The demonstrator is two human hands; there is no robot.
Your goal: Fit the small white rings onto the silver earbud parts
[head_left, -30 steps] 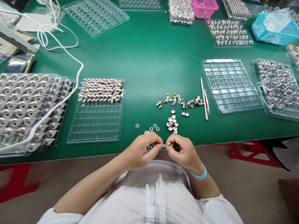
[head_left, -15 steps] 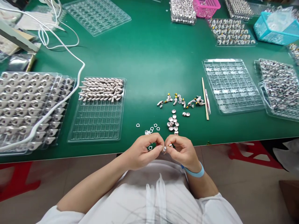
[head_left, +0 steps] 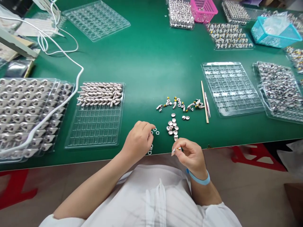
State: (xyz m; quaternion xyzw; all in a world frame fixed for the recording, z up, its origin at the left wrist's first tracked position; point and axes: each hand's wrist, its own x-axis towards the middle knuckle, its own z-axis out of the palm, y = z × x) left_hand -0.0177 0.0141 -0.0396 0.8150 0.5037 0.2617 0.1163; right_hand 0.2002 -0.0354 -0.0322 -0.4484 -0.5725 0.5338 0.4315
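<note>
My left hand (head_left: pixel 139 138) is palm down at the table's front part, its index fingertip against one of several small white rings (head_left: pixel 157 132). Its thumb and index finger are apart, and the other fingers curl under. Between the thumb and fingers of my right hand (head_left: pixel 191 157), just off the table edge, is a small whitish earbud-like part (head_left: pixel 174 150) with a yellowish bit beside it; the fingers partly hide it. Several round metallic caps (head_left: pixel 170 128) lie beyond that hand. Behind them are scattered curved earbud-like pieces (head_left: pixel 183 107) with yellow bits.
A wooden stick (head_left: pixel 204 102) and tweezers (head_left: pixel 207 104) lie beside a clear tray (head_left: pixel 233 90). To the left are a part-filled tray (head_left: pixel 93 127), stacked full trays (head_left: pixel 28 110) and a white cable (head_left: pixel 80 74). Pink (head_left: pixel 204 11) and blue baskets (head_left: pixel 274 36) stand at the back right.
The two hands have parted. My left hand has moved left and forward to the white rings, while my right hand has shifted slightly right, still gripping the small part.
</note>
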